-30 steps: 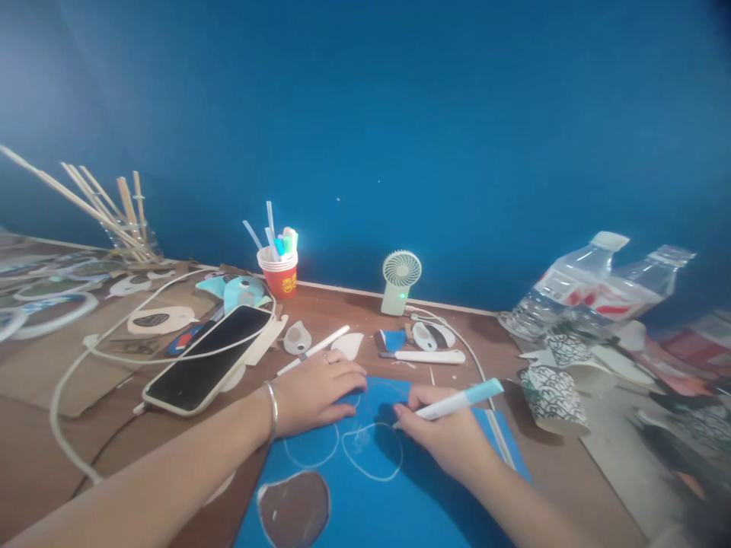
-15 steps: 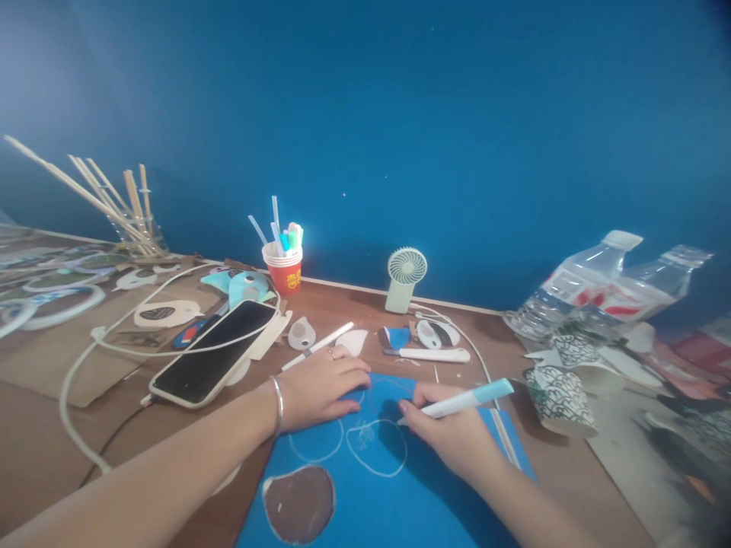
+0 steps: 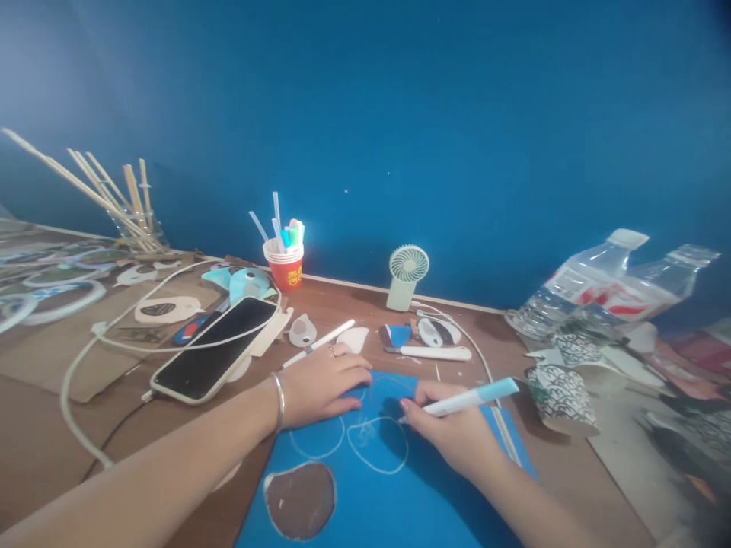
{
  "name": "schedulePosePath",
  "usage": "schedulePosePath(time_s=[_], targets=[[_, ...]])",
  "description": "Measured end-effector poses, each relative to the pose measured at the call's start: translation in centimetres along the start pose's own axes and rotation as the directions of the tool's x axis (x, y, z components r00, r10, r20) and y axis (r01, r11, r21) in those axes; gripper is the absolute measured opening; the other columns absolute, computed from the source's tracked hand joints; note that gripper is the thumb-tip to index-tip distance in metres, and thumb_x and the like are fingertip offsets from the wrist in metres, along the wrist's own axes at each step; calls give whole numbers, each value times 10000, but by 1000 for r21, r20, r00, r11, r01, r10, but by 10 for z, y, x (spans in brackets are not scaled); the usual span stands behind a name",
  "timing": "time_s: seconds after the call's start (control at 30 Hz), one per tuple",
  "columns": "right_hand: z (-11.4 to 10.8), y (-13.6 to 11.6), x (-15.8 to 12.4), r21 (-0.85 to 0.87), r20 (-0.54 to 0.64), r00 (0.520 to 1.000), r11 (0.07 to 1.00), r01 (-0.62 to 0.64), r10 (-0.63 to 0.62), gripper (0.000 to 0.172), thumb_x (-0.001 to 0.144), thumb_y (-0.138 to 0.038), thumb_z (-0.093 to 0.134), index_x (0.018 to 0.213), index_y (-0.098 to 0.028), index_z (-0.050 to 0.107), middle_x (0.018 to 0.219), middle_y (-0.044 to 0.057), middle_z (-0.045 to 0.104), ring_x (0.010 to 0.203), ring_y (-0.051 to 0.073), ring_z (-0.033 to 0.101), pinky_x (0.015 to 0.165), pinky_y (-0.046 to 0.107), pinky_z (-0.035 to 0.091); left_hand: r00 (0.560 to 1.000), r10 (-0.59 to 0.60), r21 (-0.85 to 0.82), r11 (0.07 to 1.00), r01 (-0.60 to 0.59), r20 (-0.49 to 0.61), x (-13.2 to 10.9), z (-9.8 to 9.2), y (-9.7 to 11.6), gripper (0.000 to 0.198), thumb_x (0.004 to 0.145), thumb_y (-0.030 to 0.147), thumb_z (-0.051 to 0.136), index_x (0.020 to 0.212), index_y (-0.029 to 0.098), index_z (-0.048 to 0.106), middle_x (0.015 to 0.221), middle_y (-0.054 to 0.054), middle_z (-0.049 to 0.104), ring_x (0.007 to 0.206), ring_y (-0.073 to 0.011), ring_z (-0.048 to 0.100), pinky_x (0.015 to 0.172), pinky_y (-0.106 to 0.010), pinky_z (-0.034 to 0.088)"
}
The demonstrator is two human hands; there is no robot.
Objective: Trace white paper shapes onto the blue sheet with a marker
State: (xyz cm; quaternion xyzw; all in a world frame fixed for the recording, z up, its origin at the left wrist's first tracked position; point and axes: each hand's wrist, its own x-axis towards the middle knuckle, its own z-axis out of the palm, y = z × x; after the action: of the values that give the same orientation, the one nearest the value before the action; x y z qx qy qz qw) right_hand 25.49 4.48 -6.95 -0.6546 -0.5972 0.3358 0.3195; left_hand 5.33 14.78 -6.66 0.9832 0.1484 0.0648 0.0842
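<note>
A blue sheet [image 3: 422,495] lies on the table, marked with several pale rounded outlines. Through a cut-out hole near its left edge the brown tabletop shows. My left hand [image 3: 325,384] rests flat on the sheet's upper left part, fingers stretched out. In my right hand [image 3: 445,418] is a white marker with a light-blue end [image 3: 471,397], gripped between thumb and fingers. Its tip is at the upper right side of a drawn outline [image 3: 378,445]; whether it touches the sheet I cannot tell. Beyond my left hand lies a slim white pen [image 3: 320,342].
A phone [image 3: 217,350] with a looping white cable lies left. At the back stand a red paper cup of markers [image 3: 284,266] and a small fan [image 3: 406,275]. A white-handled craft knife [image 3: 434,353] lies before the fan. Plastic bottles [image 3: 594,274] and patterned cups [image 3: 563,399] are right.
The view has shifted very slightly. Both hands and the marker stay in practically the same place on the sheet.
</note>
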Motion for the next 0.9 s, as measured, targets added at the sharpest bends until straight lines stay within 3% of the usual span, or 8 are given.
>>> schedulePosePath(time_s=[0.2, 0.47, 0.67, 0.9], targets=[[2, 0, 1, 13, 5, 1000, 1000, 11, -11, 295, 729, -310, 526, 501, -178, 393, 434, -51, 426, 427, 80, 364, 419, 189, 258, 1000, -1, 1, 1000, 1, -13, -1, 0, 0, 286, 811, 354, 490, 1058, 211, 499, 1133, -31, 518, 1001, -219, 422, 869, -349, 317], [2, 1, 0, -30, -43, 999, 1000, 5, -7, 305, 710, -260, 507, 485, -185, 315, 422, -65, 330, 435, 75, 306, 416, 190, 218, 999, 11, -7, 1000, -11, -31, 1, -1, -1, 297, 801, 356, 504, 1062, 213, 508, 1120, -40, 531, 997, -220, 436, 863, -351, 321], [1, 0, 2, -3, -4, 1000, 1000, 12, -12, 290, 723, -297, 503, 501, -184, 355, 437, -59, 374, 439, 79, 334, 424, 192, 244, 1000, 10, 11, 1000, -10, -10, 1, -3, 2, 290, 804, 356, 500, 1051, 203, 511, 1136, -43, 523, 1005, -222, 431, 878, -353, 314], [1, 2, 0, 7, 9, 1000, 1000, 2, -2, 291, 670, -208, 476, 483, -194, 252, 433, -72, 279, 443, 72, 280, 418, 190, 216, 1000, 9, 17, 1000, -9, 4, 1, -3, 1, 290, 811, 364, 488, 1049, 200, 508, 1145, -42, 519, 1010, -222, 428, 887, -357, 306]])
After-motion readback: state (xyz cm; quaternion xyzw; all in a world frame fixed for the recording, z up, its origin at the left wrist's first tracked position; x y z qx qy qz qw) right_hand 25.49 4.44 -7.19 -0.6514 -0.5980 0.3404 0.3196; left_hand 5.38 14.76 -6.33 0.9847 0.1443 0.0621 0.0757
